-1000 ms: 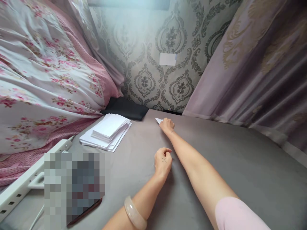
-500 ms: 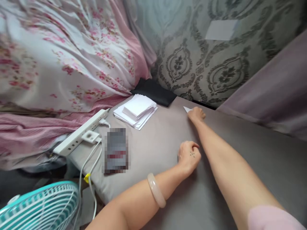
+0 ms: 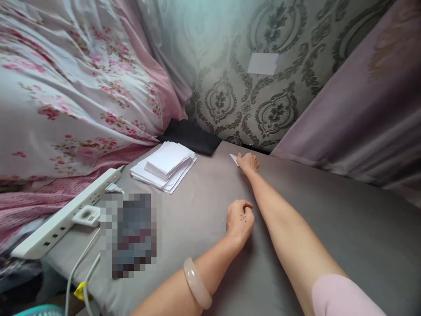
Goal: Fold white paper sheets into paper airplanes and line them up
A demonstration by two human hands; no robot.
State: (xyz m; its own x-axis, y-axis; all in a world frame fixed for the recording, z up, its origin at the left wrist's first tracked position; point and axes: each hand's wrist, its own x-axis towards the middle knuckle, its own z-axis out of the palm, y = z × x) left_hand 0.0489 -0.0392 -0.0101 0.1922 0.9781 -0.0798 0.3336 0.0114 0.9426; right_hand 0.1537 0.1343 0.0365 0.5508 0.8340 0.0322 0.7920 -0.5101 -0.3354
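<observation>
Little has shifted but the view: the right hand (image 3: 248,162) stays pressed, fingers together, on the small white folded paper (image 3: 234,159) far across the grey bed sheet (image 3: 329,219), the left hand (image 3: 240,219) lies loosely curled nearby, and a firm crease is judged due next.

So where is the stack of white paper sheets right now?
In the head view, the stack of white paper sheets lies left of centre on the grey surface, just in front of the black cushion and left of the right hand.

Right arm stretched far forward, right hand (image 3: 248,162) knuckles-up, fingers curled. Left hand (image 3: 240,220) loosely fisted, resting nearer, beside the right forearm.
</observation>
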